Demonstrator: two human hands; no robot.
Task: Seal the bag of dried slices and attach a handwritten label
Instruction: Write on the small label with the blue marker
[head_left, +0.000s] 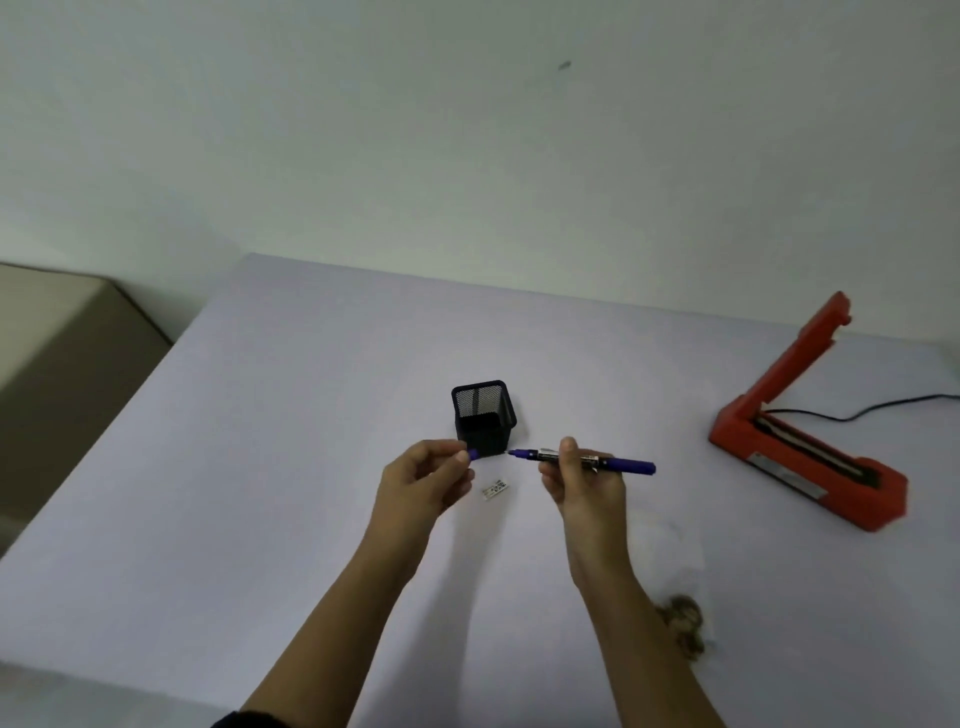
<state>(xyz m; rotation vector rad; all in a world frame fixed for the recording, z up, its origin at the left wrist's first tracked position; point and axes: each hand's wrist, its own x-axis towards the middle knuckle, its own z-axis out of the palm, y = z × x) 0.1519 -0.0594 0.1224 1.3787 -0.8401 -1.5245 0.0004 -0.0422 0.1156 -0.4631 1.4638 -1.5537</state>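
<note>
My right hand (579, 480) grips a blue marker pen (623, 462) held level, its bare tip pointing left. My left hand (426, 475) pinches the pen's blue cap (473, 454) a short way left of the tip. Between my hands a small white label (494, 489) with dark print lies flat on the table. A clear bag (675, 561) lies near my right forearm, with brown dried slices (685, 623) at its lower end, partly hidden by the arm. The red heat sealer (810, 457) stands at the right with its arm raised.
A black mesh pen holder (484, 415) stands just behind my hands. The sealer's black cable (883, 408) runs off to the right edge. The pale table (260, 493) ends at a wall behind, and a beige cabinet (62, 364) stands at the left.
</note>
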